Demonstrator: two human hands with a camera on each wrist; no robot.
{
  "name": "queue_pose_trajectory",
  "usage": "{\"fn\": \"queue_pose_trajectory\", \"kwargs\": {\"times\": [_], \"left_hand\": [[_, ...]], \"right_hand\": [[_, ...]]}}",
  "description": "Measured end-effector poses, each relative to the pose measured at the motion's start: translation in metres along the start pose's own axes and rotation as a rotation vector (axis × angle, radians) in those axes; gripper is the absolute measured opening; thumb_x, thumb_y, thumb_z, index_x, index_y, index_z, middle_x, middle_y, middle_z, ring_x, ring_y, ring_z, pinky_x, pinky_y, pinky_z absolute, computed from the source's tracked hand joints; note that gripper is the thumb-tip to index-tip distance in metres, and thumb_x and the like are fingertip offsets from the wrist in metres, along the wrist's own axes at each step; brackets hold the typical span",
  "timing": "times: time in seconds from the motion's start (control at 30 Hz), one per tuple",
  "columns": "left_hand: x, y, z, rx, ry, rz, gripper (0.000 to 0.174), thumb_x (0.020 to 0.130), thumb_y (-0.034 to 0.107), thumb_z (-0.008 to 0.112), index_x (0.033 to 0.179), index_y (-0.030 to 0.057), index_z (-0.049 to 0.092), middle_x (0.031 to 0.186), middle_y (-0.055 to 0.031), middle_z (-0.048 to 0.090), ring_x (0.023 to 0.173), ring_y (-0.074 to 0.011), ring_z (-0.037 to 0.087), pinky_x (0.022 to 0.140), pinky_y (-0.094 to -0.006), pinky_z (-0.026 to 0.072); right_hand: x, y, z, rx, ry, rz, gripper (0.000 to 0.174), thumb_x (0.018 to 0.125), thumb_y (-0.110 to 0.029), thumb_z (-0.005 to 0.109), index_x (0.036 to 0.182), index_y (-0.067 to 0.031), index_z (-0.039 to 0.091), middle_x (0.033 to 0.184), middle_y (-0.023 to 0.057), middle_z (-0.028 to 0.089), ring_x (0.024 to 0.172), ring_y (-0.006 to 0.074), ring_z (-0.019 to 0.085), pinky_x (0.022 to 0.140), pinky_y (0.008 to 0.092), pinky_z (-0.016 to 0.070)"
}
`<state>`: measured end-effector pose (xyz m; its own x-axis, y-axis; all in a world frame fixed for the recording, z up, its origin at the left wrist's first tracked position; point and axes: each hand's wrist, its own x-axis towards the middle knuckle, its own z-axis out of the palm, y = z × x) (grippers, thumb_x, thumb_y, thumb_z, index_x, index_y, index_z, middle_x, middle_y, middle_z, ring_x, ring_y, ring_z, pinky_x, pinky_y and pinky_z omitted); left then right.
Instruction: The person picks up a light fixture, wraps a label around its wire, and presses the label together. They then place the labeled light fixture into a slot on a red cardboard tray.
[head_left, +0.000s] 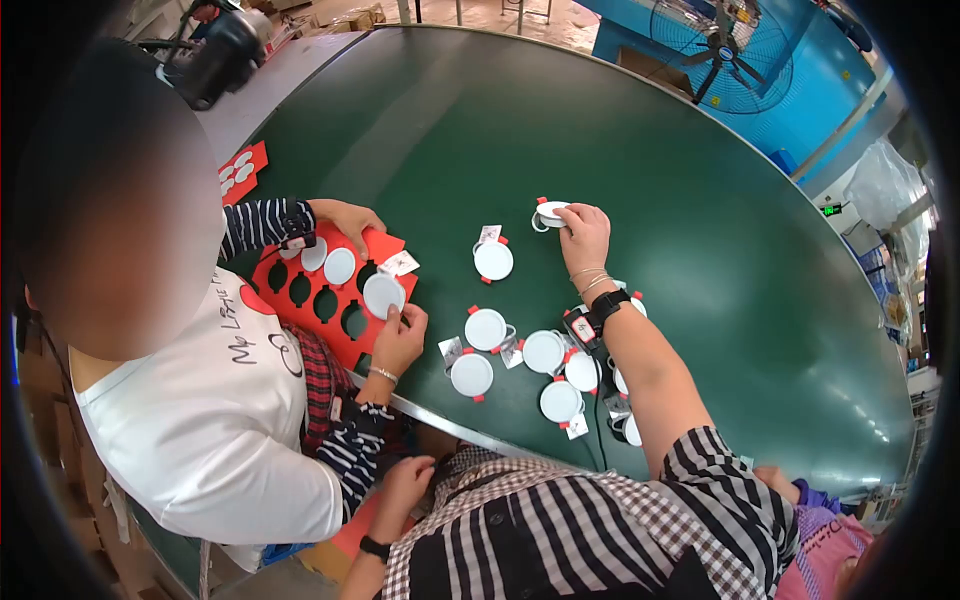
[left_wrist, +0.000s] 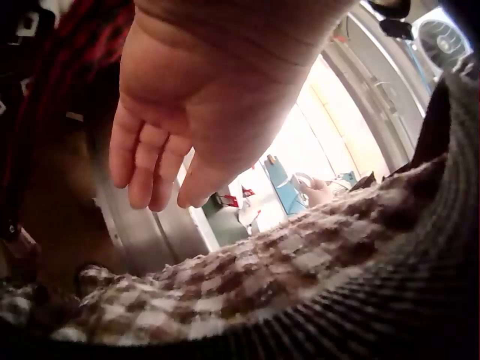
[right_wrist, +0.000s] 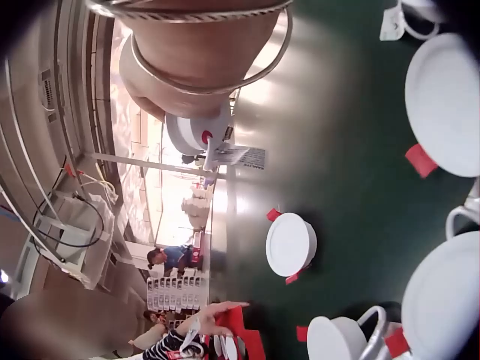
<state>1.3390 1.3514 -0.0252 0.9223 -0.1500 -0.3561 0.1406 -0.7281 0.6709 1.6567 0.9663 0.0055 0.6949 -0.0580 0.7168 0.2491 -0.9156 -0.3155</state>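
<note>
In the head view the right hand point(head_left: 586, 240) pinches a white round item point(head_left: 550, 214) with a red tab, held over the green table. The right wrist view shows that white item point(right_wrist: 196, 135) at the fingers, with a red spot and a printed tag hanging from it. The left hand point(head_left: 408, 484) is down at the table's near edge by the lap, holding nothing. In the left wrist view its fingers hang relaxed above checked cloth, the left hand point(left_wrist: 202, 112) touching no item. Nearest the right hand on the table lies a white round item point(head_left: 493, 260) with red tabs.
Several white round items point(head_left: 543, 352) with red tabs and tags lie on the green table point(head_left: 430, 130). At the left a person in a white shirt point(head_left: 210, 420) holds a white disc point(head_left: 384, 296) over a red holed sheet point(head_left: 340, 335). Another person's purple sleeve point(head_left: 815, 497) is at the right.
</note>
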Motion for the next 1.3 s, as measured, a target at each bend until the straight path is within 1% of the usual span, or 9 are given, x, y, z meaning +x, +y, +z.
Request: {"fn": "queue_pose_trajectory", "kwargs": {"times": [0.33, 0.4, 0.63, 0.83, 0.93, 0.97, 1.1, 1.23, 1.3], "left_hand": [[-0.015, -0.001, 0.007, 0.02, 0.019, -0.211, 0.022, 0.08, 0.016, 0.063, 0.098, 0.0038, 0.067, 0.091, -0.0176, 0.065, 0.083, -0.0328, 0.064, 0.073, -0.0389, 0.0504], [-0.011, 0.01, 0.004, -0.081, -0.024, -0.389, 0.023, 0.079, 0.017, 0.063, 0.098, 0.004, 0.067, 0.09, -0.0173, 0.065, 0.078, -0.0321, 0.064, 0.071, -0.0385, 0.0509], [0.005, -0.02, 0.017, 0.024, -0.105, -0.319, 0.026, 0.079, 0.02, 0.063, 0.1, 0.0049, 0.067, 0.094, -0.0165, 0.065, 0.083, -0.031, 0.064, 0.074, -0.038, 0.0503], [0.027, 0.001, 0.004, 0.085, -0.095, -0.27, 0.027, 0.081, 0.021, 0.064, 0.103, 0.0051, 0.066, 0.095, -0.0166, 0.066, 0.088, -0.0291, 0.065, 0.077, -0.0357, 0.0507], [0.032, 0.002, 0.0, 0.095, -0.118, -0.14, 0.025, 0.08, 0.019, 0.062, 0.101, 0.0057, 0.066, 0.095, -0.0154, 0.065, 0.09, -0.0311, 0.063, 0.078, -0.0393, 0.0489], [0.035, -0.002, 0.0, 0.068, -0.134, -0.124, 0.025, 0.08, 0.018, 0.063, 0.102, 0.0059, 0.065, 0.096, -0.0155, 0.065, 0.09, -0.0311, 0.063, 0.079, -0.0391, 0.0489], [0.045, -0.009, 0.006, 0.037, -0.143, -0.044, 0.029, 0.08, 0.016, 0.064, 0.106, 0.0051, 0.064, 0.095, -0.0174, 0.066, 0.088, -0.0309, 0.064, 0.078, -0.0371, 0.0495], [0.053, -0.016, 0.007, -0.023, -0.245, -0.041, 0.03, 0.08, 0.014, 0.065, 0.107, 0.0015, 0.063, 0.092, -0.0159, 0.066, 0.082, -0.0239, 0.065, 0.075, -0.0329, 0.0501], [0.056, -0.002, 0.006, -0.027, -0.284, 0.007, 0.031, 0.081, 0.012, 0.065, 0.108, -0.0016, 0.062, 0.092, -0.0151, 0.067, 0.08, -0.0192, 0.065, 0.075, -0.0295, 0.0502]], "right_hand": [[0.019, 0.032, 0.107, -0.192, 0.058, 0.074, 0.023, 0.076, -0.007, 0.061, 0.097, -0.0146, 0.065, 0.096, 0.0021, 0.059, 0.1, 0.0213, 0.055, 0.101, 0.0487, 0.0348], [0.017, 0.038, 0.123, -0.213, 0.026, 0.098, 0.023, 0.077, -0.008, 0.059, 0.099, -0.0144, 0.065, 0.097, 0.002, 0.059, 0.1, 0.0211, 0.055, 0.101, 0.0495, 0.0343], [-0.002, 0.04, 0.144, -0.214, -0.19, 0.002, 0.031, 0.079, -0.009, 0.057, 0.109, -0.0153, 0.062, 0.108, 0.0052, 0.059, 0.11, 0.0236, 0.051, 0.104, 0.0549, 0.0287], [0.0, 0.019, 0.1, -0.152, -0.222, 0.0, 0.033, 0.078, -0.009, 0.06, 0.11, -0.015, 0.062, 0.11, 0.0056, 0.059, 0.112, 0.024, 0.051, 0.105, 0.0548, 0.0281], [-0.004, -0.001, 0.054, 0.106, -0.249, 0.114, 0.03, 0.074, -0.009, 0.064, 0.103, -0.0151, 0.065, 0.098, 0.0049, 0.063, 0.101, 0.0251, 0.056, 0.096, 0.0475, 0.038], [-0.003, -0.016, 0.032, 0.121, -0.326, 0.117, 0.031, 0.075, -0.011, 0.063, 0.105, -0.0147, 0.065, 0.088, 0.0054, 0.064, 0.09, 0.0271, 0.06, 0.085, 0.0425, 0.0455], [-0.035, -0.059, -0.033, 0.47, -0.992, 0.105, 0.039, 0.076, -0.019, 0.063, 0.114, -0.0132, 0.062, 0.075, 0.009, 0.064, 0.071, 0.0286, 0.062, 0.067, 0.0372, 0.0506], [-0.063, -0.074, -0.088, 0.865, -0.888, 0.514, 0.039, 0.079, -0.02, 0.065, 0.116, -0.0093, 0.061, 0.074, 0.0049, 0.065, 0.069, 0.0177, 0.063, 0.064, 0.0301, 0.05], [-0.084, -0.081, -0.118, 0.763, -0.888, 0.492, 0.037, 0.079, -0.02, 0.065, 0.114, -0.0095, 0.062, 0.073, 0.0038, 0.065, 0.069, 0.0168, 0.063, 0.066, 0.0302, 0.0498]]}}
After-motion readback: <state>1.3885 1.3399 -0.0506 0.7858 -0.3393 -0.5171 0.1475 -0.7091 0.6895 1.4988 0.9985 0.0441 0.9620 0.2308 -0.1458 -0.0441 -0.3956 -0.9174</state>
